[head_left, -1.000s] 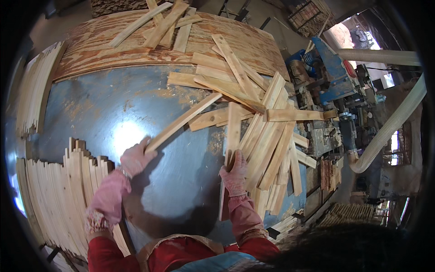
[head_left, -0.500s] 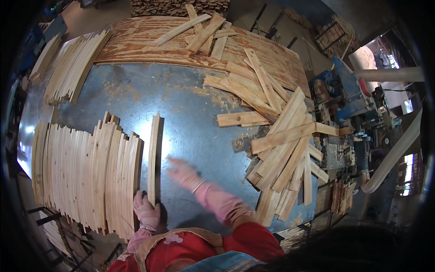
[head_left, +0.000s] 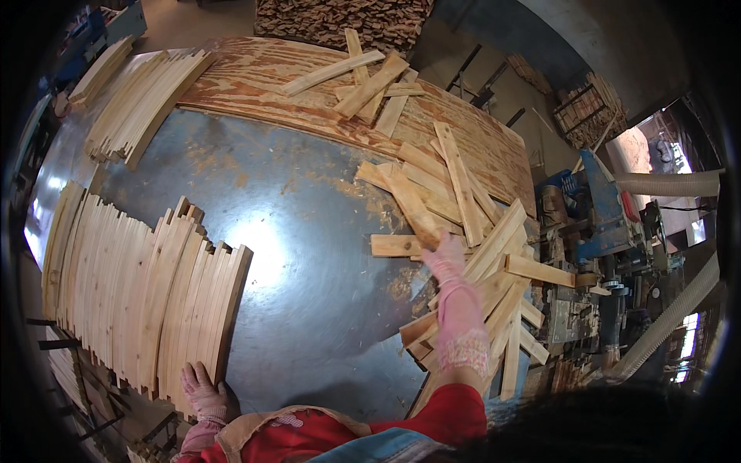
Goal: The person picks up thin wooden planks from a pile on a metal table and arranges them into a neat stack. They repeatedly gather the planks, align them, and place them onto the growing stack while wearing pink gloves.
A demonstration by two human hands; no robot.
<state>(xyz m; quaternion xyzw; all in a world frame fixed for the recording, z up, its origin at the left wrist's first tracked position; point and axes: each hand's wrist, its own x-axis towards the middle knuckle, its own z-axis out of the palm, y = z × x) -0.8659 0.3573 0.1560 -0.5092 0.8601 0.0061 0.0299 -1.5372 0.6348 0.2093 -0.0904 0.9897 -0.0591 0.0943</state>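
Two gloved hands on show, and blur gets one: the right hand (head_left: 445, 253) holds the near end of a pale board (head_left: 411, 202), but I can't make out how the fingers sit. That board lies slantwise over others at the far side of the counter (head_left: 309, 332). The right sleeve (head_left: 461, 324) blocks part of the loose pile of boards (head_left: 500, 235), and a dark blurry shape (head_left: 594, 424) swallows the lower right corner. The left hand (head_left: 204, 393) isn't gripping, fingers a bit spread on the near end of a row of strips (head_left: 139, 293) (wrist half lost behind the cuff). Bright glare washes out mid-counter. A plywood sheet (head_left: 255, 73) spans the back; a blue machine (head_left: 602, 212) crowds the right side.
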